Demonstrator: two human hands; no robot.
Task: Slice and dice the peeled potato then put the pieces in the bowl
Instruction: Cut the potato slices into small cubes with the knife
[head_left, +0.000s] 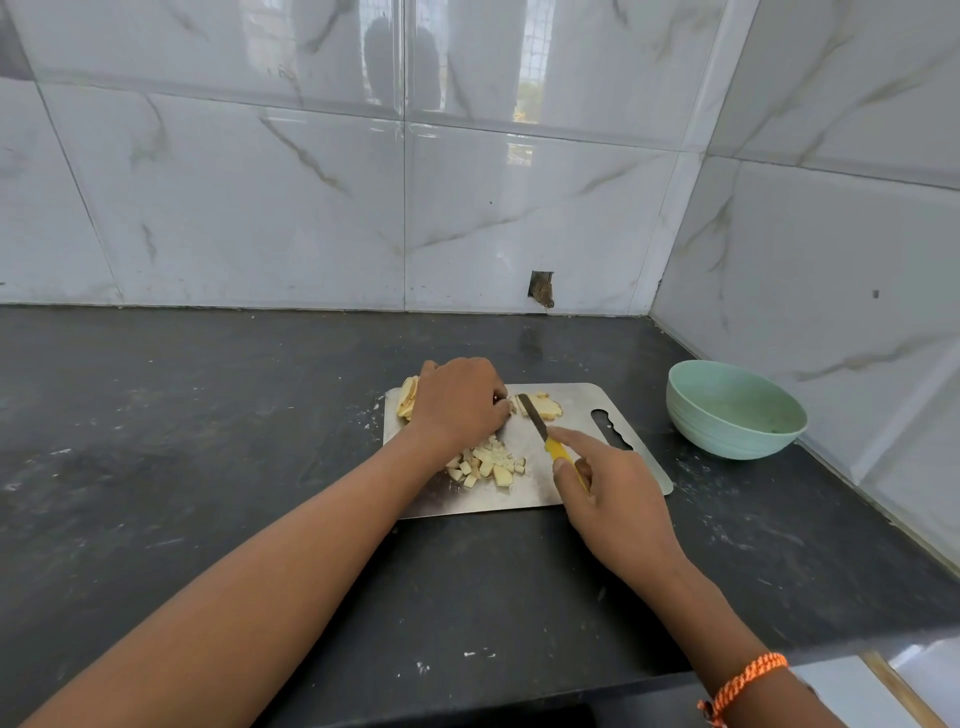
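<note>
A steel cutting board (582, 488) lies on the dark counter. On it are a pile of diced potato pieces (488, 465), potato strips (545, 405) under the knife tip, and more slices (408, 397) at the board's far left edge. My left hand (460, 400) lies curled over the potato strips beside the blade and holds them down. My right hand (613, 493) grips the yellow handle of a knife (537, 423), forefinger along its top, blade across the strips. A pale green bowl (735, 410) stands to the right of the board, apparently empty.
White marble-look tiled walls close the counter at the back and on the right, right behind the bowl. A small hole in the back wall (541, 291) sits above the board. The dark counter (182, 441) stretches to the left and front.
</note>
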